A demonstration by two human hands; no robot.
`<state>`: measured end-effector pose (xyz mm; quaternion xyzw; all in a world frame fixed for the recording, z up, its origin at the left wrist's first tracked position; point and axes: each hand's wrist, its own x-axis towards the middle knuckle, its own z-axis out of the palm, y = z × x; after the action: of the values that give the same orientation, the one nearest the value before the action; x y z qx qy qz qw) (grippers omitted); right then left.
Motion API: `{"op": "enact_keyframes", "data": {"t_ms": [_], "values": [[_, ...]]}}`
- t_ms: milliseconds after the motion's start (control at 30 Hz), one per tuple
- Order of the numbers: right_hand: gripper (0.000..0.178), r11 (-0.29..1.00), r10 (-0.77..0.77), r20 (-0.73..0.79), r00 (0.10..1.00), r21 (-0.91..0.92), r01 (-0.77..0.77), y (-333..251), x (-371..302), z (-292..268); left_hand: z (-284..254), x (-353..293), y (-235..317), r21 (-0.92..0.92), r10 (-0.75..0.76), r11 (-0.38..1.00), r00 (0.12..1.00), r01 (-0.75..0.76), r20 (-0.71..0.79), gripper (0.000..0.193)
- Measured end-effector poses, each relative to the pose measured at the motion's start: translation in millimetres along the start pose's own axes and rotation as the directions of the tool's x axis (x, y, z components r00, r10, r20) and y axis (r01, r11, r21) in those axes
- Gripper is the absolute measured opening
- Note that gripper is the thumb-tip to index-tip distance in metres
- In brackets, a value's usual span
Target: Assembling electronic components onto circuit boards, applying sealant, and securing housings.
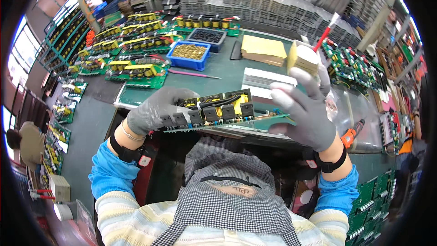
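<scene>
My left hand, in a grey glove, grips the left end of a circuit board. The board is held tilted over the bench's near edge, with black components along its near side and yellow-wrapped parts and black wires behind them. Close to the board's right end is my right hand, also gloved, its fingers spread and whitish at the tips. Nothing shows in its grasp. Beyond the board lies a silvery finned metal plate, partly covered by the right hand.
A blue bin of brass-coloured small parts stands beside a bin of black pieces. Nearby lie a pink-handled pointed tool and a yellow paper stack. An orange power screwdriver rests at right; assembled boards fill the left.
</scene>
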<state>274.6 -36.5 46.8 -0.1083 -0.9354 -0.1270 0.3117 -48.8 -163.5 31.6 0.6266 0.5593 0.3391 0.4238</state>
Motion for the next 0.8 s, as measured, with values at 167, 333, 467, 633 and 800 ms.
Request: {"op": "enact_keyframes", "data": {"t_ms": [167,333,467,633,800], "values": [[0.061,0.994,0.093,-0.136,0.986,-0.042,-0.100,23,-23,-40,7,52,29,0.047,0.059,0.996,0.979,-0.069,0.194,0.036],[0.059,0.995,0.100,0.050,0.994,0.002,-0.100,51,-33,-59,14,87,14,-0.002,0.308,0.951,0.945,-0.310,0.109,0.035],[0.049,0.883,0.244,0.123,0.962,0.383,-0.273,56,-50,-44,25,105,36,-0.275,0.040,0.961,0.979,0.017,0.200,0.032],[0.030,0.245,0.698,0.331,0.635,0.723,-0.646,53,-44,-42,23,141,36,-0.773,0.079,0.579,0.925,0.260,0.371,0.056],[0.026,-0.270,0.748,0.567,0.346,0.736,-0.621,74,-26,-37,26,149,41,-0.643,-0.097,0.693,0.926,0.326,0.365,0.048]]}}
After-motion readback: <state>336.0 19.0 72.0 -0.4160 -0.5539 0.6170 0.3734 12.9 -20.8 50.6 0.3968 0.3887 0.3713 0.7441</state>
